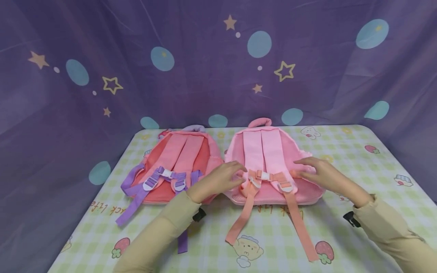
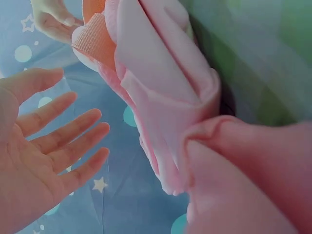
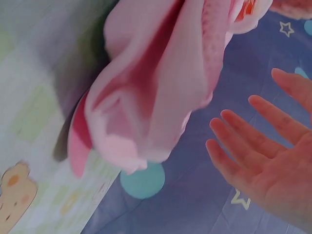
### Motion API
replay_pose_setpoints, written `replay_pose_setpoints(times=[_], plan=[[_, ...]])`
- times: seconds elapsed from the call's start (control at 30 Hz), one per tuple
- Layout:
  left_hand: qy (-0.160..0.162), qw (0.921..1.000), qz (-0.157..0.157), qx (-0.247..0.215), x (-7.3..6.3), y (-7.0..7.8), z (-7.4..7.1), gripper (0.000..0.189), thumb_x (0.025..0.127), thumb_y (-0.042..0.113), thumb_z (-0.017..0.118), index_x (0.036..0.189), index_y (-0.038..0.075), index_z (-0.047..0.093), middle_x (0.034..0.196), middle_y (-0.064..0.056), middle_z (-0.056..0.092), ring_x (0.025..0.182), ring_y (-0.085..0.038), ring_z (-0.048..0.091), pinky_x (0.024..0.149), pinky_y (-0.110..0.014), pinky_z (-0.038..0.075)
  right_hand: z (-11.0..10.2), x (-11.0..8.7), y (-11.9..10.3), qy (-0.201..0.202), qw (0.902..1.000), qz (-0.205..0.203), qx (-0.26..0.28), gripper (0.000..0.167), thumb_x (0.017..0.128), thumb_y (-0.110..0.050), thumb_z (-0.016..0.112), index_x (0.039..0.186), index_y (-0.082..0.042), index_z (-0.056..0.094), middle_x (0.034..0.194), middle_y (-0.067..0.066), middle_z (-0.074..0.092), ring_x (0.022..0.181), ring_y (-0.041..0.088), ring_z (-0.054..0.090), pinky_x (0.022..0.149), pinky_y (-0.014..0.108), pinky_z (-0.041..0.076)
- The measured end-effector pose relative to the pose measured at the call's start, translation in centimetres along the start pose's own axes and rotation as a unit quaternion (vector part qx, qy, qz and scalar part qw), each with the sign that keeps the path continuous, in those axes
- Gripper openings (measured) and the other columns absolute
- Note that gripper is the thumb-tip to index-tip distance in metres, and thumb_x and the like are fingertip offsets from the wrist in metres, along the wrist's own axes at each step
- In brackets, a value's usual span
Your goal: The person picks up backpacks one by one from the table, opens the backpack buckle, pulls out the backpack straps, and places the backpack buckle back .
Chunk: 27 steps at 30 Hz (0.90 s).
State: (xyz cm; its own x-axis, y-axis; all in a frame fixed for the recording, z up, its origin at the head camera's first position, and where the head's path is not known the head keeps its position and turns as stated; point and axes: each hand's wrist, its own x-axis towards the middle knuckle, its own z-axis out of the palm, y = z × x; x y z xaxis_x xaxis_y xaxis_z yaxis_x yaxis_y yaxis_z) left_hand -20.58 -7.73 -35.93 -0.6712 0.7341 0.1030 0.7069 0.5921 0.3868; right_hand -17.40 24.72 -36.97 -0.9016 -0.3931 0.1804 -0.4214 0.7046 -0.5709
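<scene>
A light pink backpack (image 1: 300, 195) lies on the table with its strap side up, its orange webbing and white buckle (image 1: 264, 175) across the shoulder straps. My left hand (image 1: 225, 176) hovers at its left side, fingers spread and holding nothing. Over its right side is my right hand (image 1: 315, 172), likewise spread with nothing held. The left wrist view shows the left palm (image 2: 53, 146) beside the pink side pocket (image 2: 161, 112). In the right wrist view the right palm (image 3: 273, 161) faces the bag's other side (image 3: 141, 107).
To the left lies a coral backpack (image 1: 201, 151) with purple straps (image 1: 134, 208), partly behind my left forearm. A green checked tablecloth (image 1: 362, 167) covers the table. Purple patterned cloth (image 1: 211, 83) hangs behind it. Two orange strap ends (image 1: 300, 231) trail toward the front edge.
</scene>
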Motion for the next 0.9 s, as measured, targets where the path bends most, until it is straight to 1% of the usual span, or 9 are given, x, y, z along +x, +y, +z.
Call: replay_pose_setpoints(times=[0.07,0.17,0.3,0.47,0.6,0.73,0.9], plan=[[-0.004,0.9999,-0.010,0.000,0.6,0.2,0.0,0.029,0.093,0.016,0.066,0.116,-0.001,0.064,0.114,-0.015,0.064,0.105,-0.027,0.061,0.093,-0.039,0.049,0.3,0.4,-0.3,0.003,0.9999,-0.013,0.000,0.037,0.088,-0.011,0.071,0.120,0.008,0.063,0.117,0.024,0.064,0.113,0.044,0.056,0.091,0.059,0.045],[-0.010,0.9996,-0.026,-0.009,1.4,0.4,0.0,0.030,0.093,0.016,0.066,0.118,0.000,0.063,0.117,-0.015,0.064,0.108,-0.026,0.060,0.094,-0.039,0.048,0.7,0.9,-0.7,0.000,0.9994,-0.033,0.013,0.034,0.088,-0.006,0.070,0.117,0.010,0.063,0.114,0.024,0.066,0.108,0.043,0.060,0.089,0.057,0.047],[-0.017,0.9988,-0.038,-0.025,2.4,0.6,0.2,0.031,0.095,0.016,0.064,0.122,0.001,0.062,0.121,-0.014,0.063,0.112,-0.026,0.059,0.098,-0.038,0.046,1.4,1.5,-1.0,-0.015,0.9985,-0.032,0.041,0.031,0.088,-0.001,0.067,0.116,0.011,0.063,0.113,0.026,0.065,0.107,0.043,0.060,0.088,0.056,0.048],[-0.018,0.9984,-0.037,-0.040,3.5,0.6,0.4,0.030,0.095,0.015,0.063,0.121,0.001,0.062,0.121,-0.014,0.063,0.115,-0.026,0.058,0.100,-0.037,0.044,2.0,2.2,-1.4,-0.028,0.9978,-0.026,0.054,0.030,0.089,0.000,0.066,0.117,0.011,0.064,0.113,0.025,0.065,0.108,0.042,0.059,0.089,0.056,0.048],[-0.020,0.9978,-0.032,-0.055,4.2,0.6,0.6,0.028,0.094,0.013,0.065,0.118,-0.001,0.063,0.118,-0.015,0.064,0.114,-0.027,0.059,0.100,-0.036,0.045,2.4,2.8,-1.6,-0.034,0.9977,-0.021,0.054,0.029,0.090,-0.004,0.067,0.116,0.010,0.065,0.113,0.024,0.066,0.108,0.043,0.059,0.090,0.057,0.047],[-0.036,0.9966,-0.030,-0.068,5.0,0.5,0.9,0.028,0.094,0.013,0.065,0.117,-0.002,0.063,0.116,-0.016,0.065,0.111,-0.027,0.060,0.099,-0.034,0.045,2.8,3.4,-1.7,-0.045,0.9972,-0.013,0.058,0.031,0.090,-0.009,0.069,0.114,0.009,0.066,0.111,0.022,0.067,0.106,0.041,0.060,0.090,0.056,0.047],[-0.057,0.9947,-0.035,-0.077,5.7,0.2,1.6,0.027,0.093,0.014,0.067,0.116,-0.001,0.064,0.113,-0.014,0.067,0.108,-0.024,0.061,0.096,-0.030,0.046,3.2,3.9,-1.7,-0.064,0.9955,-0.013,0.068,0.032,0.090,-0.012,0.070,0.113,0.010,0.066,0.108,0.022,0.068,0.101,0.038,0.063,0.087,0.052,0.050]])
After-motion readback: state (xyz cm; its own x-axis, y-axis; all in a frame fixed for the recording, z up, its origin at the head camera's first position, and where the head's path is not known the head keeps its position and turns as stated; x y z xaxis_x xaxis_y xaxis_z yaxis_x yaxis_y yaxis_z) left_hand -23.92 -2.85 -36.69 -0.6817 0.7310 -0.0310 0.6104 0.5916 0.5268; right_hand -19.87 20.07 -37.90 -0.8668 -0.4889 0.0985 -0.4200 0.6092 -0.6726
